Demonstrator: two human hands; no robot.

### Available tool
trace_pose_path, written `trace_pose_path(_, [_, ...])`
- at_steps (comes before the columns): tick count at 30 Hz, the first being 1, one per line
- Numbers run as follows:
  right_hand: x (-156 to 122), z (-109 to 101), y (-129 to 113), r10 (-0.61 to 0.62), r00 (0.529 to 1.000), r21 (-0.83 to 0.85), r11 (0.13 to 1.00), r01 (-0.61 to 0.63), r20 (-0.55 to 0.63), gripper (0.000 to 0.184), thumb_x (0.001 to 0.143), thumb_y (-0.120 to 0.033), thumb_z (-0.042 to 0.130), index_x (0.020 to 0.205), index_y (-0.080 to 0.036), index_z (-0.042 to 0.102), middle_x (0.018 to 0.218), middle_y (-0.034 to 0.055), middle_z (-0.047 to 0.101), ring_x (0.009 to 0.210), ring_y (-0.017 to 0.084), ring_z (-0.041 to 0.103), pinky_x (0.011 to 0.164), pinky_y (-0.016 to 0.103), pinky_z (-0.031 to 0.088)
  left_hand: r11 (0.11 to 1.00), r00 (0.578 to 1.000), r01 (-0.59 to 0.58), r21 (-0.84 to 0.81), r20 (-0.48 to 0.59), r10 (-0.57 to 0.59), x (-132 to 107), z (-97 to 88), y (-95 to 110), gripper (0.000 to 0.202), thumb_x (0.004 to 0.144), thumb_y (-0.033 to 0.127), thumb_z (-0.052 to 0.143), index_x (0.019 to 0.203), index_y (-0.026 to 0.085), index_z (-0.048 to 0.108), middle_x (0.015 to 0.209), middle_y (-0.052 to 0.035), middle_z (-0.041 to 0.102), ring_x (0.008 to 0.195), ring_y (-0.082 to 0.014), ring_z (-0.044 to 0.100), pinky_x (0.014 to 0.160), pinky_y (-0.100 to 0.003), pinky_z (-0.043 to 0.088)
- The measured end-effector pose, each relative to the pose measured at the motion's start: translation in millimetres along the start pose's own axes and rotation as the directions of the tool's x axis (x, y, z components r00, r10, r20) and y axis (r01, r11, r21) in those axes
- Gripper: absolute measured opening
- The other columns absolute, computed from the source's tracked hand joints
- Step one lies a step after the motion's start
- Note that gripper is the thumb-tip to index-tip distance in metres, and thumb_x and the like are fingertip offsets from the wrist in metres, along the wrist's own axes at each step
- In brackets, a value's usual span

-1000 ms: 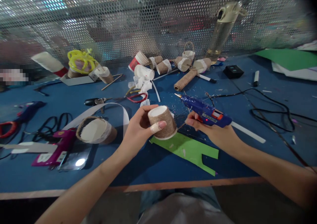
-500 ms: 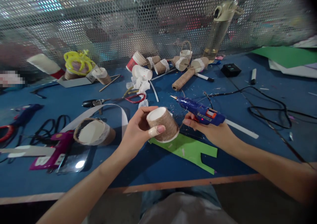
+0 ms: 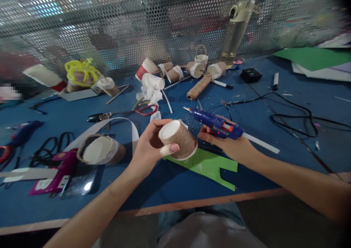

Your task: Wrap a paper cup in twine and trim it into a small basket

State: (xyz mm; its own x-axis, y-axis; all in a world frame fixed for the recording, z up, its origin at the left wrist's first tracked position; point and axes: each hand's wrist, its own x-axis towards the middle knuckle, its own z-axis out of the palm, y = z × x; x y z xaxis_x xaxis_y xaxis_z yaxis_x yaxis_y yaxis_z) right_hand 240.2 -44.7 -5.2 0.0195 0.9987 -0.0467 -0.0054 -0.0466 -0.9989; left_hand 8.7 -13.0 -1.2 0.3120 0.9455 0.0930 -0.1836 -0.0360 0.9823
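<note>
My left hand (image 3: 149, 147) grips a twine-wrapped paper cup (image 3: 179, 140), held upside down and tilted, its white base facing up-left. My thumb presses on the cup's side. My right hand (image 3: 230, 145) is closed round a blue hot glue gun (image 3: 216, 123) with a white glue stick out of its back. The nozzle points left, a little above and behind the cup, not touching it. A thin twine strand seems to run from the cup toward my right hand. Under both hands lies a green paper cut-out (image 3: 208, 164).
More wrapped and plain paper cups (image 3: 175, 72), a twine roll (image 3: 197, 87), red-handled scissors (image 3: 142, 110) and a bottle (image 3: 236, 30) stand at the back by a perforated metal screen. Another wrapped cup (image 3: 100, 151) and a pink glue gun (image 3: 55, 173) lie left. Black cables (image 3: 290, 118) cross the right side.
The view has drifted, so everything sits slightly lower and left. My left hand has tipped the cup further over to the left. My right hand with the glue gun stays close beside it.
</note>
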Motion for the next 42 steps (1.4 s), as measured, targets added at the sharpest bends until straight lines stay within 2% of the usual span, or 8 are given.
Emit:
trace_pose_path(7, [-1,2,4,-0.014,0.999,0.069,0.997,0.018,-0.051,0.035,0.067,-0.035,0.088,0.08,-0.025,0.057,0.081,-0.003,0.07,0.079,0.016,0.071,0.085,0.038,0.062,0.999,0.999,-0.033,-0.004,0.006,0.034,-3,1.5,0,0.058,0.057,0.029,0.097,0.109,0.024,0.07,0.105,-0.0038,0.071,0.096,-0.0183,0.064,0.085,-0.026,0.051])
trace_pose_path(14, [-6,-2,4,-0.09,0.995,0.07,0.994,0.087,0.042,0.029,0.073,-0.033,0.085,0.082,-0.024,0.059,0.083,-0.0029,0.07,0.077,0.016,0.069,0.075,0.03,0.058,0.998,0.999,-0.048,0.046,-0.007,0.049,-5,0.2,2,0.064,0.053,0.034,0.098,0.108,0.023,0.069,0.11,-0.0066,0.071,0.1,-0.0234,0.065,0.087,-0.031,0.052])
trace_pose_path(21, [-12,-2,3,-0.145,0.986,0.047,0.989,0.142,0.084,0.021,0.078,-0.025,0.081,0.082,-0.026,0.06,0.083,-0.0043,0.07,0.077,0.015,0.067,0.073,0.027,0.055,0.998,0.995,-0.058,-0.001,0.084,0.058,-4,-0.5,4,0.06,0.057,0.034,0.097,0.11,0.024,0.07,0.116,-0.0075,0.072,0.108,-0.0257,0.067,0.092,-0.032,0.053])
trace_pose_path(24, [-9,-2,6,-0.16,0.983,0.071,0.986,0.154,0.088,0.02,0.079,-0.026,0.08,0.083,-0.026,0.06,0.084,-0.0038,0.07,0.078,0.015,0.068,0.075,0.027,0.056,0.999,0.996,-0.02,-0.039,0.091,0.024,-2,-0.1,3,0.061,0.057,0.036,0.096,0.11,0.024,0.07,0.113,-0.0067,0.072,0.105,-0.0247,0.068,0.089,-0.031,0.054])
trace_pose_path(27, [-4,-2,8,-0.129,0.986,0.064,0.99,0.122,0.109,0.026,0.075,-0.031,0.084,0.081,-0.024,0.06,0.083,-0.0031,0.07,0.07,0.014,0.065,0.069,0.028,0.056,0.997,0.997,0.045,-0.067,0.058,-0.041,-2,0.6,3,0.062,0.058,0.038,0.096,0.113,0.025,0.07,0.112,-0.0064,0.072,0.103,-0.0233,0.068,0.087,-0.029,0.054])
trace_pose_path(31, [2,-4,5,-0.11,0.984,0.135,0.987,0.091,0.141,0.031,0.072,-0.037,0.086,0.08,-0.023,0.06,0.089,-0.0015,0.072,0.067,0.012,0.065,0.07,0.03,0.058,0.992,0.997,0.079,-0.102,0.032,-0.076,-3,-0.2,7,0.06,0.062,0.041,0.093,0.116,0.026,0.07,0.119,-0.0072,0.071,0.105,-0.0247,0.068,0.092,-0.033,0.055])
trace_pose_path(37, [2,-8,-2,-0.133,0.988,0.017,0.991,0.132,0.076,0.028,0.072,-0.033,0.088,0.08,-0.023,0.063,0.093,0.0004,0.076,0.085,0.018,0.072,0.079,0.033,0.059,0.99,1.0,0.012,-0.141,-0.02,-0.015,-2,-5.9,12,0.061,0.072,0.051,0.085,0.124,0.025,0.069,0.129,-0.011,0.069,0.117,-0.0312,0.066,0.095,-0.039,0.056])
trace_pose_path(42, [5,-13,8,-0.163,0.981,0.057,0.986,0.158,0.104,0.02,0.079,-0.033,0.082,0.088,-0.023,0.067,0.097,0.0013,0.075,0.092,0.02,0.072,0.084,0.035,0.059,0.965,0.987,0.137,-0.223,-0.051,-0.152,0,-10.2,14,0.052,0.081,0.05,0.075,0.125,0.024,0.068,0.129,-0.0107,0.071,0.115,-0.031,0.068,0.093,-0.04,0.058])
